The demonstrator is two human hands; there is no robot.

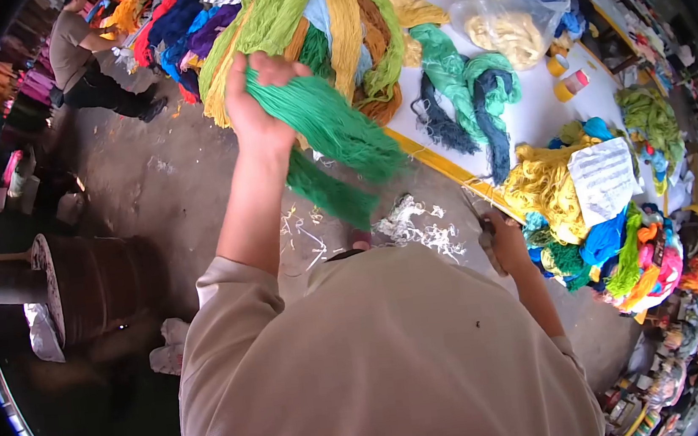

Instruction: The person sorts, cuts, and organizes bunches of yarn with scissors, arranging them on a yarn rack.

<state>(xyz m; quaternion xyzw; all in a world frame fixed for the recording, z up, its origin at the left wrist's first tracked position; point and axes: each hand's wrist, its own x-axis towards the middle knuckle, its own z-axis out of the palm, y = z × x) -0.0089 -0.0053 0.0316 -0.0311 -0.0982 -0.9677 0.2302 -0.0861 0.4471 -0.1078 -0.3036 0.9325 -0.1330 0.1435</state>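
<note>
My left hand point(260, 112), raised beside the table's near edge, is closed around a hank of green yarn point(331, 130). Its loose ends hang down to the right over the floor. Just beyond that hand lies a big pile of lime green, yellow, brown and light blue yarn hanks point(345, 31). Low at the table's yellow edge, my right hand point(506, 242) has its fingers curled on a greyish object that I cannot make out. Close to it on the table are a mustard yellow yarn bundle point(543, 189) and a sheet of paper with writing point(603, 178).
Teal and dark yarn hanks point(471, 86) lie on the white table point(419, 113), near a clear plastic bag point(505, 6) and cones of thread point(571, 86). White scraps point(422, 226) litter the floor. A rusty drum point(105, 282) stands left; another person point(81, 55) stands behind.
</note>
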